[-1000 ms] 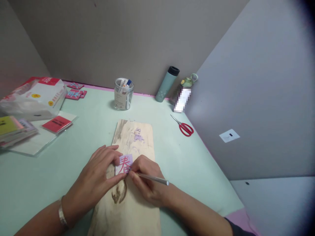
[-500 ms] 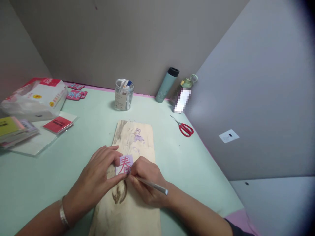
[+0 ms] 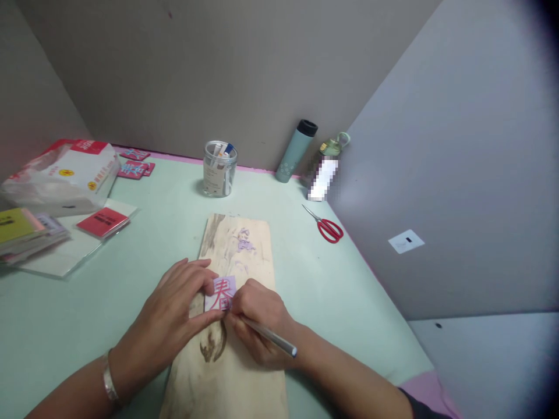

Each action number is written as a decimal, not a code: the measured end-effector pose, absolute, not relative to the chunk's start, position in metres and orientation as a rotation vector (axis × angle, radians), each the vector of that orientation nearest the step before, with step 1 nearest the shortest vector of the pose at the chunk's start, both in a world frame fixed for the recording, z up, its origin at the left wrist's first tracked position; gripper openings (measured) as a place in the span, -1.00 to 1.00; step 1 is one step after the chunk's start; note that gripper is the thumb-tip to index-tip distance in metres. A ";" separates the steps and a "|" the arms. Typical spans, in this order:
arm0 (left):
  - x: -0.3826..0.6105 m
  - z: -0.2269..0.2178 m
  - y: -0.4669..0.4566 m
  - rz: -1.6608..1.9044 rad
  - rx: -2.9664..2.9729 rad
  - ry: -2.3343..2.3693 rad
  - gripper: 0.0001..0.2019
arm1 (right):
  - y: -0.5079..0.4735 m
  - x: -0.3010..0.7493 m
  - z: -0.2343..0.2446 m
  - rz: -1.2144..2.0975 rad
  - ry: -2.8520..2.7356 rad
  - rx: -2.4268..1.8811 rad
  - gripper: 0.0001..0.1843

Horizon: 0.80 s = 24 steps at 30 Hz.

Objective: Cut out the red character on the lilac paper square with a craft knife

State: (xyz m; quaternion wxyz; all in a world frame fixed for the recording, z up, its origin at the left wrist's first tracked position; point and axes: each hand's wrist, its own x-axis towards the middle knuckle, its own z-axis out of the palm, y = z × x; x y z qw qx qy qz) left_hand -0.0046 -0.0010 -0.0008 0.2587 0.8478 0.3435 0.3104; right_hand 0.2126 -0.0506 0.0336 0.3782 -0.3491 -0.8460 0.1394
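A small purple square [image 3: 223, 293] with a red Chinese character lies on the wooden board [image 3: 262, 381]. My left hand [image 3: 183, 299] steadies it, with the thumb along the lower edge and the index finger at the upper left. A slim silver pen-shaped craft knife [image 3: 273, 338] is in my right hand [image 3: 262, 326], gripped like a pen. Its tip is hidden by my fingers, near the square's lower right corner. Purple scraps [image 3: 245, 241] are scattered on the board's far part, and a dark brown mark [image 3: 213, 344] shows just below the square.
Red-handled scissors [image 3: 328, 228] lie right of the board. Farther back stand a clear jar of pens [image 3: 219, 171], a teal flask [image 3: 297, 151] and a green-lidded bottle [image 3: 332, 145]. Leftward are a plastic bag [image 3: 65, 177], a red packet [image 3: 103, 222] and red-and-blue squares [image 3: 133, 169].
The rear end of the craft knife has dipped slightly toward me. Both hands and the purple square have stayed almost in place.
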 end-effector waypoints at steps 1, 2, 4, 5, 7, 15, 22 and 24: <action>-0.005 -0.001 -0.001 0.840 2.301 0.930 -0.79 | -0.051 0.213 0.034 0.369 -2.155 -0.895 -0.81; -0.005 -0.001 0.000 0.839 2.305 0.927 -0.78 | -0.051 0.213 0.034 0.384 -2.145 -0.898 -0.80; -0.006 -0.001 0.001 0.830 2.324 0.918 -0.78 | -0.051 0.213 0.035 0.404 -2.131 -0.912 -0.78; -0.006 0.000 0.002 0.829 2.340 0.910 -0.78 | -0.052 0.213 0.036 0.405 -2.132 -0.920 -0.78; -0.006 0.004 0.003 0.840 2.379 0.884 -0.76 | -0.051 0.212 0.036 0.388 -2.149 -0.919 -0.78; -0.006 0.018 0.002 0.845 2.436 0.730 -0.80 | -0.050 0.211 0.032 0.302 -2.177 -0.878 -0.80; -0.005 0.021 0.002 0.946 2.510 0.670 -0.84 | -0.049 0.211 0.031 0.278 -2.190 -0.868 -0.84; -0.006 0.022 0.002 0.940 2.523 0.678 -0.84 | -0.050 0.211 0.033 0.279 -2.181 -0.856 -0.84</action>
